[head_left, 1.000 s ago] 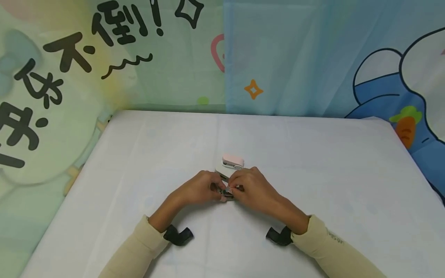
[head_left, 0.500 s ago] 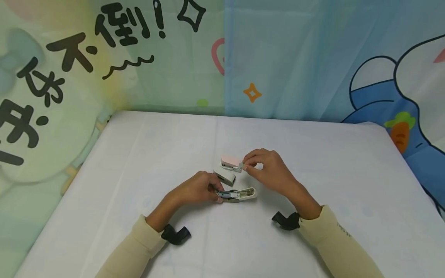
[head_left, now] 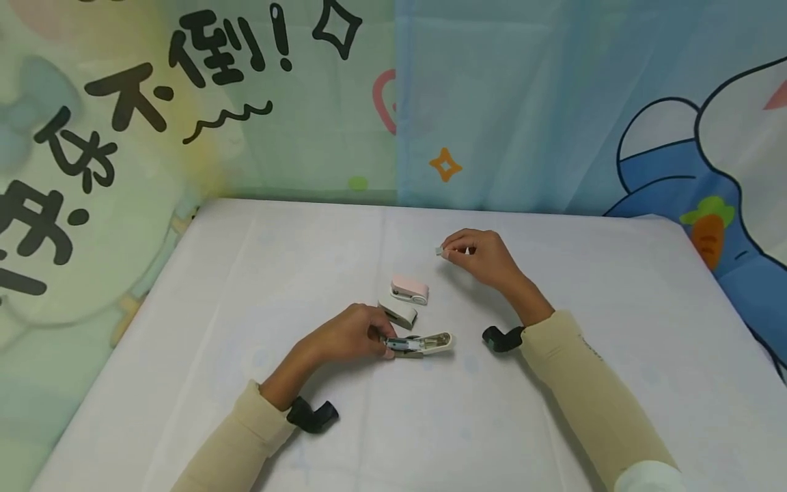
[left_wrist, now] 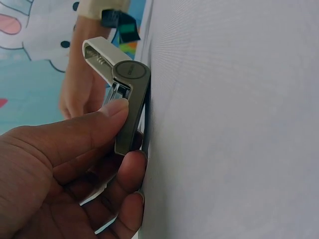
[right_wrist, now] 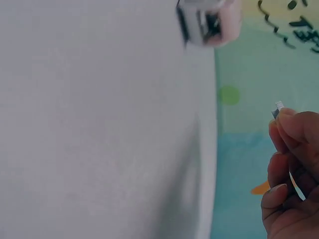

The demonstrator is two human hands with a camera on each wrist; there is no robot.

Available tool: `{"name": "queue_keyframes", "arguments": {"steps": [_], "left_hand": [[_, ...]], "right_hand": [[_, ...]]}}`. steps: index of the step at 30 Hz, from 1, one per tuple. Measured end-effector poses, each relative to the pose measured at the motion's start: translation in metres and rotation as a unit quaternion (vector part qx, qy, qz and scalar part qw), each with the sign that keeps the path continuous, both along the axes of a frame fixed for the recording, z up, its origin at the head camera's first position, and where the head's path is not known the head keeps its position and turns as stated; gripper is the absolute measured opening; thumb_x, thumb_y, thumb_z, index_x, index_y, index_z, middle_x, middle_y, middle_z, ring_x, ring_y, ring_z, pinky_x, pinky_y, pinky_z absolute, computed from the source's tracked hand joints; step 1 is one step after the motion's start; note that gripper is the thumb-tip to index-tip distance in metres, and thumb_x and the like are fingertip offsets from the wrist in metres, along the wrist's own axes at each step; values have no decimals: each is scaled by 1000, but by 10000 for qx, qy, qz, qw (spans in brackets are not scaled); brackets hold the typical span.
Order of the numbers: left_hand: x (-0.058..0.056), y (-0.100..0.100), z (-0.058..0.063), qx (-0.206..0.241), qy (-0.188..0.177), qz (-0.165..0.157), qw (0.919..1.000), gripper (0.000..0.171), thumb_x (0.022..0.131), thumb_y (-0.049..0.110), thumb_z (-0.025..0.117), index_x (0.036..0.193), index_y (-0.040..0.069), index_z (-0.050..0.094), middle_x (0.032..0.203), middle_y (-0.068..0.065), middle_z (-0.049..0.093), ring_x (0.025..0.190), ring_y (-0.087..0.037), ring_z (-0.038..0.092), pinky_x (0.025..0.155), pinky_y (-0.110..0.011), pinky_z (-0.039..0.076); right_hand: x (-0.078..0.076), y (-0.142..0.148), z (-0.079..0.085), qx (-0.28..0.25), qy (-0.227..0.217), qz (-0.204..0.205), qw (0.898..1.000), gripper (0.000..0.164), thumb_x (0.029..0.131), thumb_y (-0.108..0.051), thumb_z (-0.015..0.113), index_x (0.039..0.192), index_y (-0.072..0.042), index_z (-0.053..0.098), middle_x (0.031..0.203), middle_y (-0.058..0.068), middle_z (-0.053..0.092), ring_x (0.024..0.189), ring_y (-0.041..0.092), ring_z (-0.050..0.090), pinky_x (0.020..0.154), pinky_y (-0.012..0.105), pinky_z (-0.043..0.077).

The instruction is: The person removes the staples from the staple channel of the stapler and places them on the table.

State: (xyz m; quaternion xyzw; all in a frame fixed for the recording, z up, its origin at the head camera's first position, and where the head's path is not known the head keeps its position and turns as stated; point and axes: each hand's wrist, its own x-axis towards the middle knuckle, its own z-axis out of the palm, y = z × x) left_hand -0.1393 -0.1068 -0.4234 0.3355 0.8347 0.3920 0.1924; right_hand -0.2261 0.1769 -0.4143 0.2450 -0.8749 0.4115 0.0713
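My left hand (head_left: 356, 333) pinches a small grey-green and white stapler (head_left: 424, 344) between thumb and fingers, low over the table. Its top is swung wide open, and the metal magazine shows inside; in the left wrist view the stapler (left_wrist: 130, 99) has a round hinge disc. Farther back and to the right, my right hand (head_left: 482, 256) is raised above the table. Between its thumb and fingertip it pinches a short strip of staples (right_wrist: 278, 108), whose ridged end sticks out in the right wrist view.
Just beyond the left hand, a second grey-green and white stapler (head_left: 398, 313) lies on the white-covered table (head_left: 277, 260). Behind that one is a pink and white stapler (head_left: 409, 290). A printed curtain (head_left: 492, 102) hangs along the table's far edge.
My right hand has lifted away from the opened stapler with the strip of staples, moving back past the pink stapler. My left hand keeps its hold in nearly the same place.
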Motion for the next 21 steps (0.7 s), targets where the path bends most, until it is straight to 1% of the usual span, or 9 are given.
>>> {"name": "queue_keyframes", "arguments": {"steps": [3, 7, 9, 12, 15, 19, 21], "left_hand": [[0, -1, -1, 5, -34, 6, 10000, 14, 78, 7, 81, 89, 8, 74, 86, 5, 62, 71, -8, 57, 65, -24, 49], [1, -2, -2, -69, -46, 50, 10000, 15, 77, 6, 82, 89, 8, 73, 85, 5, 61, 71, -8, 56, 64, -24, 48], [1, -1, -2, -59, -25, 20, 10000, 15, 77, 6, 82, 89, 8, 73, 85, 5, 61, 71, -8, 56, 64, -24, 48], [1, 0, -1, -38, -18, -50, 10000, 14, 78, 6, 81, 90, 8, 73, 86, 4, 62, 72, -9, 56, 65, -24, 48], [1, 1, -1, -70, 46, -97, 9999, 14, 78, 6, 81, 90, 8, 73, 86, 5, 62, 72, -8, 56, 65, -24, 49], [-1, -1, -2, -137, 218, -103, 9996, 15, 78, 6, 81, 90, 10, 74, 85, 7, 64, 70, -6, 57, 64, -23, 49], [-2, -2, -2, -121, 221, -111, 9996, 15, 78, 5, 81, 90, 11, 74, 86, 8, 65, 70, -5, 58, 64, -23, 49]], "right_hand": [[-13, -2, -4, 87, -298, -176, 9994, 9, 90, -7, 71, 93, -2, 77, 102, 10, 70, 81, 19, 57, 67, 33, 42], [-30, -7, -9, 126, -832, -417, 9956, 12, 92, -10, 68, 94, -2, 77, 104, 10, 69, 88, 21, 58, 71, 34, 44], [-37, -9, -11, 151, -1096, -559, 9923, 12, 92, -10, 67, 94, -2, 77, 105, 11, 69, 91, 22, 58, 73, 34, 45], [-42, -9, -13, 250, -1384, -725, 9874, 13, 92, -8, 65, 95, -1, 76, 106, 14, 69, 93, 24, 59, 74, 34, 46], [-44, -10, -13, 366, -1475, -827, 9849, 13, 92, -7, 65, 95, 0, 75, 107, 14, 69, 93, 26, 60, 74, 35, 47], [-48, -10, -14, 458, -1414, -858, 9852, 12, 92, -7, 65, 95, 0, 75, 105, 15, 69, 91, 26, 60, 74, 34, 46], [-49, -10, -15, 544, -1414, -869, 9846, 12, 91, -7, 66, 94, 0, 75, 104, 15, 69, 89, 25, 60, 73, 34, 46]]}}
